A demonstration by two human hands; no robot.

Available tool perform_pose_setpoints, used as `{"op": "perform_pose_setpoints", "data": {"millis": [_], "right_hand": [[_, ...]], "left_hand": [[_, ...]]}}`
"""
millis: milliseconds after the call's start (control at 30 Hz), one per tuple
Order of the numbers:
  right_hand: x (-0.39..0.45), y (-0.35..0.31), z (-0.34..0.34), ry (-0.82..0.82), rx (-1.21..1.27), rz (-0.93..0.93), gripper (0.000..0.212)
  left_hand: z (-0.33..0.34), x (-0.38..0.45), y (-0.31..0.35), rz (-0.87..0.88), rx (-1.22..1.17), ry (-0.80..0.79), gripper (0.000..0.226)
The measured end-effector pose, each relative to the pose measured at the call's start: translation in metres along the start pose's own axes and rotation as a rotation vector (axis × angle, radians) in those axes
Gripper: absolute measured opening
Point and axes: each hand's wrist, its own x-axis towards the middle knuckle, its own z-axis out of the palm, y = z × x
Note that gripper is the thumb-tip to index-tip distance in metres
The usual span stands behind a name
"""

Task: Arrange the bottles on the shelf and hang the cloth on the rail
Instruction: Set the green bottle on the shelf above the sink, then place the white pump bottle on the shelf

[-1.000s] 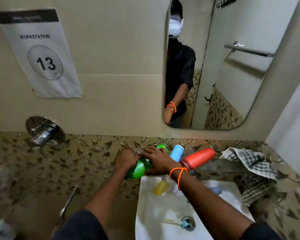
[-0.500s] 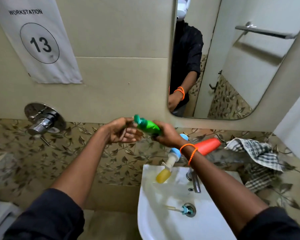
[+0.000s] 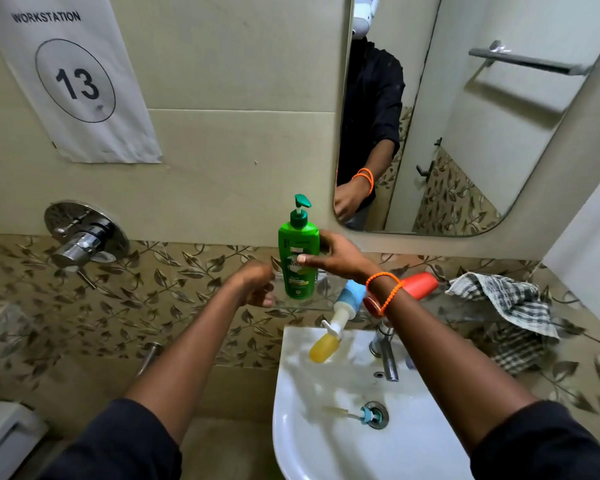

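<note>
A green pump bottle [image 3: 298,252] stands upright at the left end of the clear glass shelf [image 3: 291,304], and my right hand [image 3: 340,258] grips its side. My left hand [image 3: 257,284] hovers just left of the bottle with curled fingers, holding nothing. A blue-and-white pump bottle [image 3: 345,304] lies tilted on the shelf, its yellow end [image 3: 321,348] hanging over the sink. A red bottle [image 3: 418,284] lies on its side behind my right wrist. The checked cloth [image 3: 503,301] is bunched at the shelf's right end. The towel rail [image 3: 527,62] shows only as a mirror reflection.
A white sink [image 3: 326,445] with a chrome tap [image 3: 385,355] sits below the shelf. A small blue-tipped item [image 3: 361,414] lies by the drain. A chrome wall valve [image 3: 84,237] is at the left. A workstation 13 sign [image 3: 73,81] hangs above it.
The green bottle went from lying on the shelf to being lifted and turned, and now stands upright. My left hand has let go and drawn back to the left.
</note>
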Motion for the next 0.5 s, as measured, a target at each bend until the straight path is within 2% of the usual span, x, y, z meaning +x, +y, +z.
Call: {"op": "perform_pose_setpoints", "data": {"millis": [33,100,133,200,267,300,400,433,500], "right_hand": [[-0.007,0.001,-0.006,0.057,-0.103,-0.019,0.067],[-0.027,0.012,-0.019,0.121,-0.291,-0.068,0.077],[-0.037,0.022,-0.025,0.076,-0.408,-0.097,0.079],[-0.054,0.040,-0.028,-0.151,-0.720,-0.110,0.083],[-0.065,0.054,-0.021,-0.323,-0.965,-0.070,0.094],[-0.066,0.059,-0.017,-0.326,-1.029,-0.084,0.093],[-0.061,0.067,-0.012,-0.161,-1.038,-0.229,0.064],[-0.059,0.067,-0.015,-0.095,-0.939,-0.247,0.058],[-0.054,0.066,-0.024,0.116,-0.580,-0.212,0.044]], "left_hand": [[0.002,0.000,-0.006,-0.046,0.027,-0.026,0.023],[0.014,-0.004,-0.019,-0.159,0.082,-0.183,0.023],[0.024,-0.007,-0.025,-0.196,0.102,-0.282,0.024],[0.049,-0.011,-0.033,-0.212,0.043,-0.446,0.034],[0.076,-0.014,-0.035,-0.204,-0.119,-0.520,0.044],[0.086,-0.016,-0.032,-0.212,-0.207,-0.527,0.046],[0.102,-0.022,-0.014,-0.165,-0.288,-0.474,0.053],[0.102,-0.023,-0.007,-0.116,-0.297,-0.435,0.055],[0.100,-0.025,0.008,-0.023,-0.395,-0.354,0.054]]}}
